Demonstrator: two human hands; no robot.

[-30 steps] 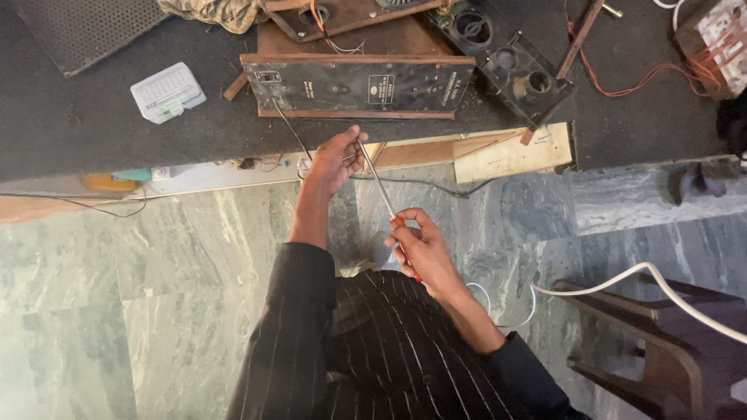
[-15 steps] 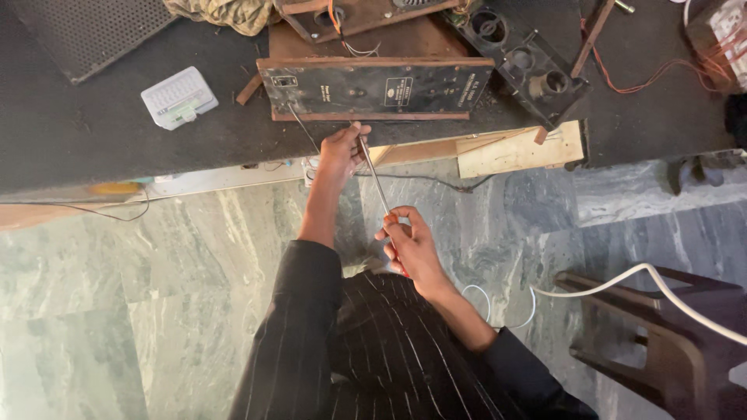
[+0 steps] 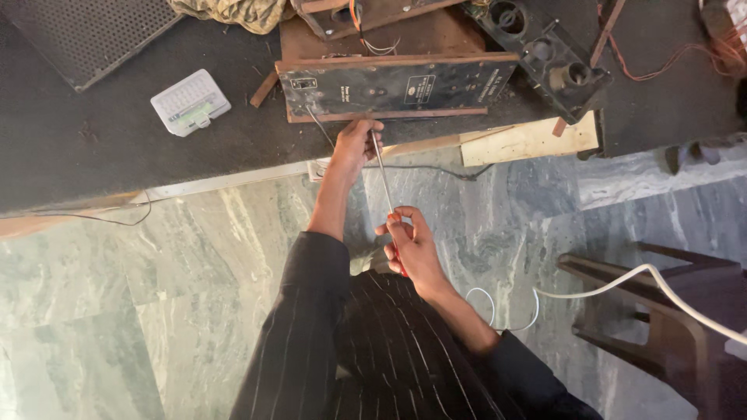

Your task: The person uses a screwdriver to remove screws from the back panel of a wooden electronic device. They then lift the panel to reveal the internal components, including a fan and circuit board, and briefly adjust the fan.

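A long screwdriver (image 3: 384, 175) with a red handle runs from my right hand (image 3: 411, 243) up to the lower edge of a dark, wood-framed panel (image 3: 397, 87) lying on the black workbench (image 3: 101, 155). My right hand is closed around the handle, over the marble floor. My left hand (image 3: 354, 144) reaches forward to the bench edge and pinches the steel shaft near its tip, just below the panel. The tip itself is hidden behind my left fingers.
On the bench lie a small white box (image 3: 191, 102), a perforated metal sheet (image 3: 93, 35), a black part with round sockets (image 3: 545, 54), red wires (image 3: 677, 58) and a light wood block (image 3: 529, 141). A dark wooden chair (image 3: 669, 327) with a white cable (image 3: 622, 280) stands at right.
The view has shifted, so the bench and panel sit lower in frame. Both hands keep their grip on the screwdriver, with the left hand still at the panel's edge.
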